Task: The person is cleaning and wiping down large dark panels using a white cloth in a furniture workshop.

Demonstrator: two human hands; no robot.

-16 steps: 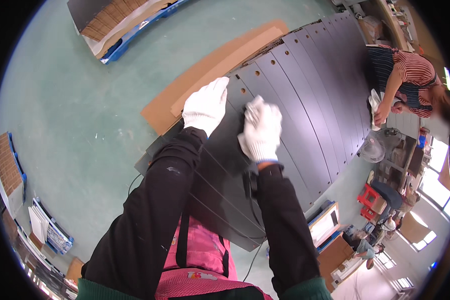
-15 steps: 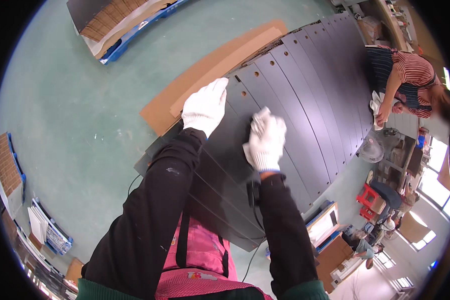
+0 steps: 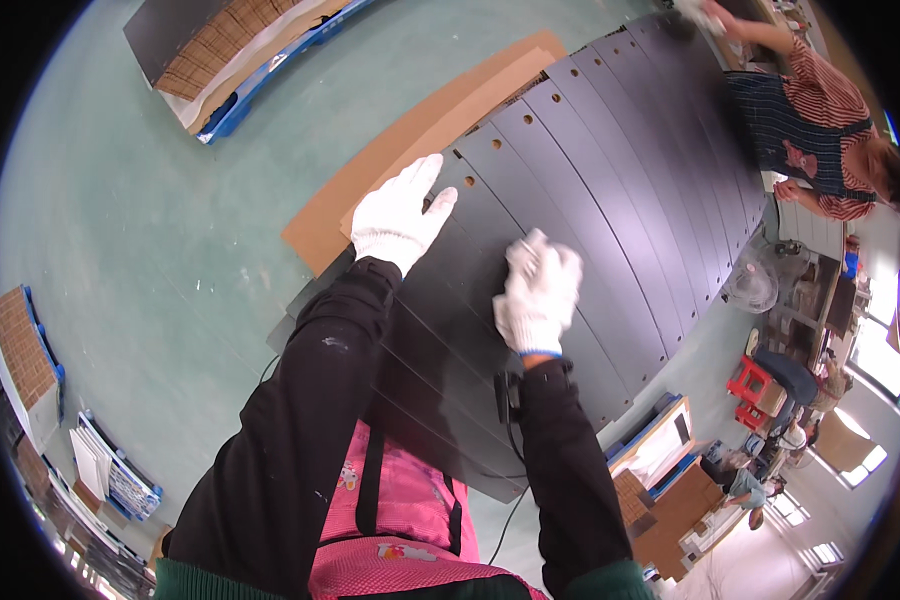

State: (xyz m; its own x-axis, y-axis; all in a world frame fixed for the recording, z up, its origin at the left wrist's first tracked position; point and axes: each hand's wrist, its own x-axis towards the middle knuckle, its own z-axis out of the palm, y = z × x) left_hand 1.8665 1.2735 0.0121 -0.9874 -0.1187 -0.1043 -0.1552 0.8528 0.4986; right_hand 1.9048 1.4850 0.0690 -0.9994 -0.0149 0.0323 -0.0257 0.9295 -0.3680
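Note:
My left hand (image 3: 400, 215), in a white knit glove, is open on the far left end of a dark grey panel, its fingers stretched and thumb apart. Several such panels (image 3: 620, 190) lie side by side in a long row, with small round holes near their ends. Over the nearer panels my right hand (image 3: 540, 290), also white-gloved, is closed with curled fingers, palm down. Motion smears it a little, and whatever is under the palm is hidden. A dark device with a cable (image 3: 508, 400) is at my right wrist.
Brown cardboard sheets (image 3: 420, 140) stick out beyond the panels' far left edge. Across the row stands a co-worker in a striped top and dark apron (image 3: 800, 130), one arm stretched over the panels' far end. A blue pallet with boards (image 3: 230, 115) is on the green floor.
My left hand has spread its thumb and shifted slightly left. My right hand has moved slightly right and nearer. The co-worker's arm has swung from the panels' near side to their far end.

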